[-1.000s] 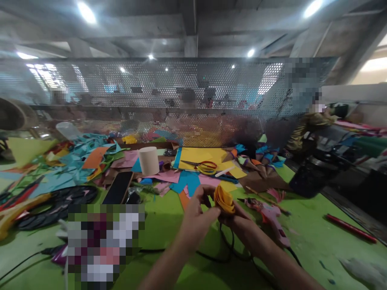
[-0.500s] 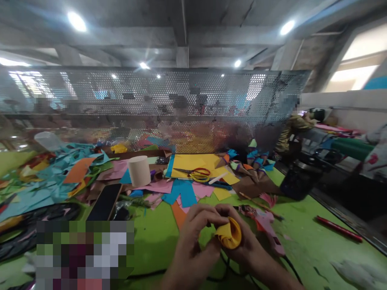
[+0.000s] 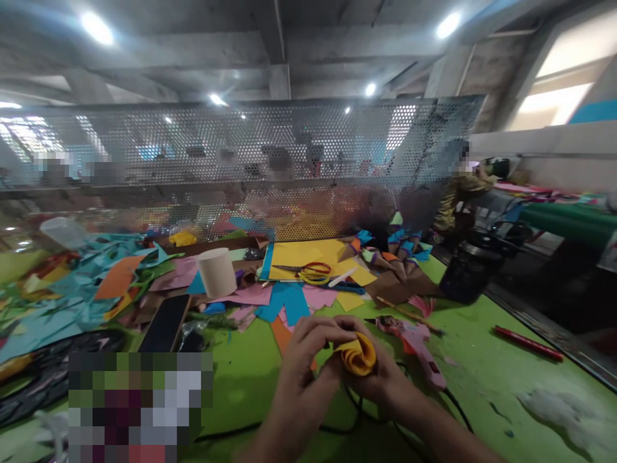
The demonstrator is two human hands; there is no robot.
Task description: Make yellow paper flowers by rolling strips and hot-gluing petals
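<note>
Between my two hands is a coiled roll of yellow paper or felt [image 3: 359, 355], its spiral end facing me. My left hand [image 3: 311, 360] pinches the roll's left side between thumb and fingers. From the right, my right hand [image 3: 380, 366] wraps around it, with some fingers hidden behind the roll. Just right of my hands lies a pink glue gun [image 3: 419, 344], its black cable [image 3: 460, 411] trailing on the green table [image 3: 250, 379]. Scissors with red and yellow handles [image 3: 315, 272] rest on yellow sheets [image 3: 301, 251] farther back.
A beige paper roll [image 3: 216, 273] and a phone [image 3: 164, 323] stand and lie to the left, by blue paper scraps [image 3: 62, 315]. On the right are a red pen [image 3: 527, 343], white fluff [image 3: 562, 411] and a dark jar [image 3: 470, 270]. A perforated metal screen [image 3: 216, 161] spans the back.
The yellow roll has turned in my fingers and looks more tightly coiled. Its spiral end now shows more fully. The whole view has shifted slightly.
</note>
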